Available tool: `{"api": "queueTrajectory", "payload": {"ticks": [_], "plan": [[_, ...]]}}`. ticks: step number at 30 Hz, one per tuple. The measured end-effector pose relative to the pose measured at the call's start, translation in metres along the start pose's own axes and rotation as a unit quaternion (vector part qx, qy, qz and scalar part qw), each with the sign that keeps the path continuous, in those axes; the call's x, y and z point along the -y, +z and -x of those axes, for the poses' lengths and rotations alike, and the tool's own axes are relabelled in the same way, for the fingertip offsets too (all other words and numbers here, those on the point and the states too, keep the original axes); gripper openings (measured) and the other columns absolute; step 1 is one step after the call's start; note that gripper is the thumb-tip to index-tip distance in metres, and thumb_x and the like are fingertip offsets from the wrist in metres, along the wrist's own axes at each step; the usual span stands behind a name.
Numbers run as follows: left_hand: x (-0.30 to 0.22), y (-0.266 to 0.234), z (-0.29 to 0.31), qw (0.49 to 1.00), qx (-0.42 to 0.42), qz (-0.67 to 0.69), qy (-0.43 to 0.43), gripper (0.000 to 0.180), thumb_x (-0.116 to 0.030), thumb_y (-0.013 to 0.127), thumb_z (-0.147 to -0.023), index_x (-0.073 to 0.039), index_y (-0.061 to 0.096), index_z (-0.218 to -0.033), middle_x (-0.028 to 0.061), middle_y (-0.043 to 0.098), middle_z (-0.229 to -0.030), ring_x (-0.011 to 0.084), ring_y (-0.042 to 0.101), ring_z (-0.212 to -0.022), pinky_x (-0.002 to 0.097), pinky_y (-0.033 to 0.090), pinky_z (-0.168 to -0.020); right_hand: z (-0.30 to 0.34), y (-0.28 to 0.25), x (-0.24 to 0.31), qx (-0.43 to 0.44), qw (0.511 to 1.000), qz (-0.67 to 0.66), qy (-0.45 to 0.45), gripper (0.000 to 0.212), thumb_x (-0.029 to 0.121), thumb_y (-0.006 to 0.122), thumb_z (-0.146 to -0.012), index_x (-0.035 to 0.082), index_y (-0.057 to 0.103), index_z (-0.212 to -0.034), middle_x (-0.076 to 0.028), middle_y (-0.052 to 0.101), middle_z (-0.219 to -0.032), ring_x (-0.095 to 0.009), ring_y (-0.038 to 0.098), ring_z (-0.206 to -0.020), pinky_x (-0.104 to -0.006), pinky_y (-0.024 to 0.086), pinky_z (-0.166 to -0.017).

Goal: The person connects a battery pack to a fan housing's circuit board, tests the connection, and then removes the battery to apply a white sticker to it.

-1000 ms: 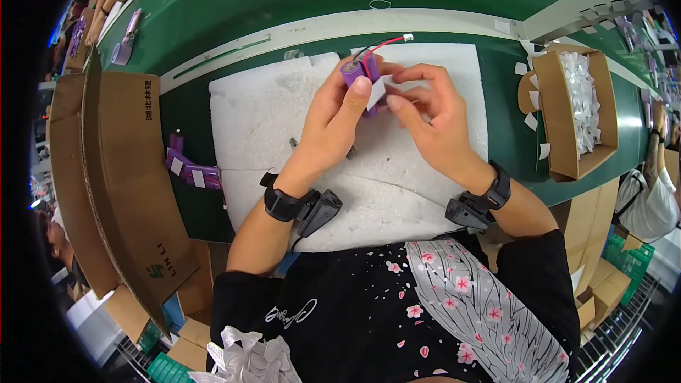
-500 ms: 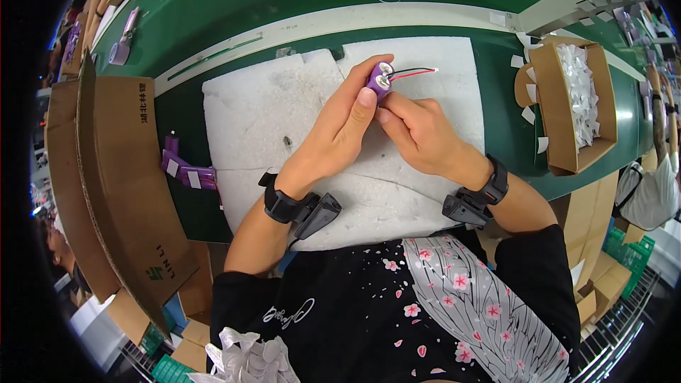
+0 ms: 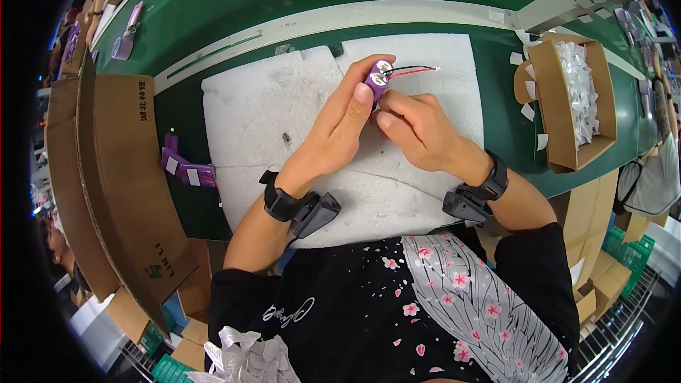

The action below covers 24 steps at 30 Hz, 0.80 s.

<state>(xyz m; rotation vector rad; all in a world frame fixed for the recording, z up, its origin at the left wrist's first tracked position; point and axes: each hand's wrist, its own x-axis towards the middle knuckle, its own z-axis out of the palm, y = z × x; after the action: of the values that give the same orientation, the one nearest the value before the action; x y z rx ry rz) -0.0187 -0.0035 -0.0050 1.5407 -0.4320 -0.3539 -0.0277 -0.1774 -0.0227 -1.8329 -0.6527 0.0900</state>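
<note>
The left hand (image 3: 337, 124) grasps the purple battery pack (image 3: 379, 76), thumb against its near side and forefinger curled round the far side. The right hand (image 3: 429, 131) has its fingers bent in at the pack's right, lower side; whether they pinch it or only touch it is hidden, so I cannot tell.

The step in hand looks like fingertip work on the body of the pack. To do it well, the left hand should hold firmly enough to prevent twisting, yet without squeezing hard, while the right fingertips press evenly along the side. The black wire (image 3: 411, 67) and red wire (image 3: 415, 71) are best left free of both hands, with no pull where they join the metal ends.

The pack is above the far half of the white foam board (image 3: 248, 106), its two round ends turned up out of the grip. The wires run toward the board's right edge, ending in a small white plug (image 3: 438, 69). Left of the board lie more purple packs (image 3: 188, 172); right of it stands an open cardboard box (image 3: 550, 113).
</note>
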Motion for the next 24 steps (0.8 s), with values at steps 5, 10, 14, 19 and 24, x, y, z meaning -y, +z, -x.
{"api": "queueTrajectory", "payload": {"ticks": [5, 10, 14, 19, 24], "plan": [[0.001, -0.002, -0.001, 1.0, 0.003, -0.005, 0.012, 0.055, -0.046, 0.031, -0.102, -0.004, 0.042, -0.136, 0.0071, 0.052, -0.111, 0.015, 0.048, -0.1, 0.029, 0.038, -0.091, -0.002, 0.002, 0.003, -0.007, 1.0, 0.014, 0.016, 0.016, 0.012, 0.048, -0.095, 0.001, 0.054, -0.086, -0.009, 0.057, -0.064, -0.025, 0.057, -0.054, -0.0327, 0.044, -0.051], [0.0, -0.001, -0.001, 1.0, -0.005, 0.008, 0.015, 0.053, -0.044, 0.033, -0.102, -0.004, 0.042, -0.136, 0.0079, 0.052, -0.112, 0.0155, 0.048, -0.1, 0.029, 0.039, -0.091, -0.001, 0.004, 0.002, -0.031, 0.999, -0.021, 0.025, 0.015, 0.013, 0.05, -0.095, 0.001, 0.056, -0.088, -0.009, 0.057, -0.063, -0.022, 0.057, -0.052, -0.0316, 0.043, -0.049], [-0.001, 0.001, -0.001, 0.998, -0.028, -0.04, 0.038, 0.051, -0.042, 0.036, -0.102, -0.004, 0.043, -0.135, 0.0079, 0.053, -0.111, 0.0163, 0.049, -0.098, 0.0299, 0.04, -0.089, -0.003, 0.003, 0.008, -0.051, 0.998, -0.026, 0.024, 0.011, 0.011, 0.053, -0.091, 0.001, 0.058, -0.089, -0.011, 0.057, -0.063, -0.025, 0.057, -0.051, -0.033, 0.043, -0.049], [0.004, -0.004, -0.003, 0.988, -0.028, -0.132, 0.075, 0.05, -0.041, 0.037, -0.102, -0.003, 0.046, -0.131, 0.0066, 0.053, -0.105, 0.0186, 0.051, -0.09, 0.0304, 0.042, -0.084, -0.005, 0.004, 0.009, -0.08, 0.997, -0.01, 0.006, 0.009, 0.007, 0.055, -0.087, 0.001, 0.06, -0.084, -0.011, 0.056, -0.06, -0.022, 0.054, -0.049, -0.0317, 0.042, -0.048], [0.0, -0.001, 0.003, 0.996, -0.085, -0.03, 0.02, 0.054, -0.046, 0.032, -0.102, -0.002, 0.048, -0.129, 0.0058, 0.054, -0.1, 0.0158, 0.051, -0.074, 0.0271, 0.043, -0.067, -0.004, 0.001, 0.006, -0.085, 0.996, -0.008, 0.03, 0.014, 0.007, 0.055, -0.085, 0.0, 0.06, -0.075, -0.008, 0.056, -0.058, -0.014, 0.053, -0.049, -0.0278, 0.041, -0.047]]}}
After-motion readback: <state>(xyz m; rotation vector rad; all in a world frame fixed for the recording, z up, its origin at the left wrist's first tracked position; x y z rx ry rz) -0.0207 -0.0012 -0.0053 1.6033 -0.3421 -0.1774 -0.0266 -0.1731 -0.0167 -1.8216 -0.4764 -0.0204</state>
